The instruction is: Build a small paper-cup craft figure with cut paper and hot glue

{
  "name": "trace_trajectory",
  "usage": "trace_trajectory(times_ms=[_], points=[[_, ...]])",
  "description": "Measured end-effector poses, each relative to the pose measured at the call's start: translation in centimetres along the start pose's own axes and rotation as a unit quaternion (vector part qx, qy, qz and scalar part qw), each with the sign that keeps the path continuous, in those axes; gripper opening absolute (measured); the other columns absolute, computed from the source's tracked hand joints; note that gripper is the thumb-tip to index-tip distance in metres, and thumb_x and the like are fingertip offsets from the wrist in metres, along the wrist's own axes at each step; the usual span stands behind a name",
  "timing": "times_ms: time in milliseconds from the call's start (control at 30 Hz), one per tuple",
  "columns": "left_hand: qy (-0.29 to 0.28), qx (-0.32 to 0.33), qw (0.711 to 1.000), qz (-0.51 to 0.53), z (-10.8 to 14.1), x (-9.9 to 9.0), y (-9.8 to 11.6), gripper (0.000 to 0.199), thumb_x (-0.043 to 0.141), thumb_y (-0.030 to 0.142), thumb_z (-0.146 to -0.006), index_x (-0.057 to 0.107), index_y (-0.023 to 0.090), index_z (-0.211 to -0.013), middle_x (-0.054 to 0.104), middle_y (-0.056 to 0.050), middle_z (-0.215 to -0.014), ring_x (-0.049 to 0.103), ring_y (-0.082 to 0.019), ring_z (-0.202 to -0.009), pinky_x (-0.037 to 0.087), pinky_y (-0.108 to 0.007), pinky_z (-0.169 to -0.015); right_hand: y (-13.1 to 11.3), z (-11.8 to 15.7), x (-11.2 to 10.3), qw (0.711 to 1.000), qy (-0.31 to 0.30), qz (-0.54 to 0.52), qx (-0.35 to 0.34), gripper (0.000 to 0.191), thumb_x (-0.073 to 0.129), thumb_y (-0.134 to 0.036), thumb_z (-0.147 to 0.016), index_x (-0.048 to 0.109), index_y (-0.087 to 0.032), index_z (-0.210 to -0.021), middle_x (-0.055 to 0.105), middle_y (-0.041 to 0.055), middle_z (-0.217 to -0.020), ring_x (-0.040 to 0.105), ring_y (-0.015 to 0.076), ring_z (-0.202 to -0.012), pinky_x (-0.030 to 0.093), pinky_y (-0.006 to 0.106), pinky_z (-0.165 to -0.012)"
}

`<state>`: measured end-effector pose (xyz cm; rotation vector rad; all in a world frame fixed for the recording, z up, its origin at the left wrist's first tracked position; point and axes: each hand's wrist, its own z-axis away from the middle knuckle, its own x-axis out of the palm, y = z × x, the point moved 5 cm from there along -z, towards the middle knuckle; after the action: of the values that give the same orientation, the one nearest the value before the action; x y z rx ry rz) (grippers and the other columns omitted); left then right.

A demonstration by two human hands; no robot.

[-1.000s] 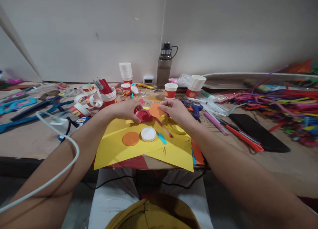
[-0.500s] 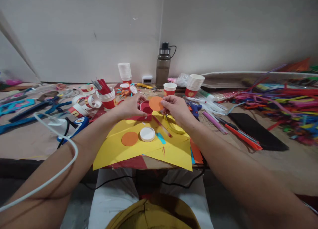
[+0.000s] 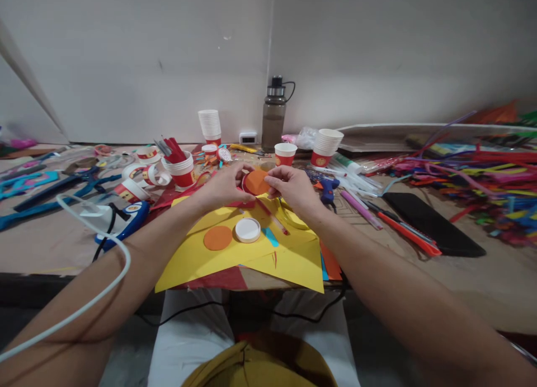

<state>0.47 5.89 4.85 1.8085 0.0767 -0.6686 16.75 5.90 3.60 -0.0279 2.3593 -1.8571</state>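
Observation:
My left hand (image 3: 226,184) is curled around a shallow round piece with a pale rim and red inside, now mostly hidden. An orange paper disc (image 3: 257,182) covers that piece, pinched at its right edge between the thumb and fingers of my right hand (image 3: 289,187). Whether the disc touches the rim I cannot tell. Beneath my hands lies yellow paper (image 3: 197,261), bearing a second orange disc (image 3: 217,238), a shallow white round piece (image 3: 248,230), a blue paper scrap (image 3: 271,237) and a pencil-like stick (image 3: 274,219).
A blue glue gun (image 3: 328,191) and pens (image 3: 361,209) lie right of my hands, beside a black flat object (image 3: 432,225). Behind stand a bottle (image 3: 273,121) and paper cups (image 3: 285,154). Left are a cup of markers (image 3: 180,170) and a white cable (image 3: 119,272).
My right hand has moved slightly left and down, bringing the orange disc over the round piece in my left hand. The view has shifted slightly.

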Motion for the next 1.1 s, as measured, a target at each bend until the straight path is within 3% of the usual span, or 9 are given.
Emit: trace_trajectory(times_ms=[167, 367, 733, 1100], points=[[0.009, 0.013, 0.999, 0.034, -0.2, 0.3, -0.5, 0.066, 0.078, 0.012, -0.055, 0.049, 0.019, -0.114, 0.067, -0.006, -0.098, 0.067, -0.020, -0.088, 0.053, -0.034, -0.077, -0.2, 0.1, 0.0, 1.000, 0.006, 0.007, -0.016, 0.013, 0.068, -0.028, -0.073, 0.060, -0.018, -0.077, 0.060, -0.0033, -0.061, 0.057, 0.0091, -0.049, 0.049, 0.022, -0.049], [0.033, 0.027, 0.998, 0.037, -0.3, 0.2, -0.5, 0.059, 0.074, 0.011, -0.059, 0.051, 0.020, -0.113, 0.068, -0.007, -0.101, 0.067, -0.021, -0.094, 0.052, -0.036, -0.084, -1.1, 0.3, -0.4, 0.998, 0.040, 0.022, -0.042, 0.013, 0.068, -0.027, -0.074, 0.059, -0.018, -0.076, 0.060, -0.0034, -0.064, 0.056, 0.0083, -0.049, 0.047, 0.021, -0.047], [0.000, 0.038, 0.992, 0.121, 0.2, 0.9, 0.8, 0.056, 0.076, 0.013, -0.061, 0.051, 0.018, -0.111, 0.064, -0.009, -0.114, 0.064, -0.019, -0.101, 0.052, -0.035, -0.088, -1.4, 0.5, -0.5, 0.997, 0.058, 0.035, -0.042, 0.014, 0.070, -0.029, -0.072, 0.062, -0.018, -0.075, 0.064, -0.0013, -0.065, 0.055, 0.0090, -0.049, 0.046, 0.023, -0.048], [-0.007, 0.021, 0.990, 0.138, 0.3, 1.2, 0.9, 0.054, 0.077, 0.015, -0.063, 0.050, 0.017, -0.109, 0.062, -0.008, -0.113, 0.064, -0.019, -0.099, 0.051, -0.037, -0.089, -2.4, 1.0, -0.8, 0.988, 0.087, 0.105, -0.074, 0.010, 0.070, -0.026, -0.072, 0.064, -0.018, -0.073, 0.066, -0.0002, -0.071, 0.058, 0.0122, -0.064, 0.046, 0.026, -0.061]])
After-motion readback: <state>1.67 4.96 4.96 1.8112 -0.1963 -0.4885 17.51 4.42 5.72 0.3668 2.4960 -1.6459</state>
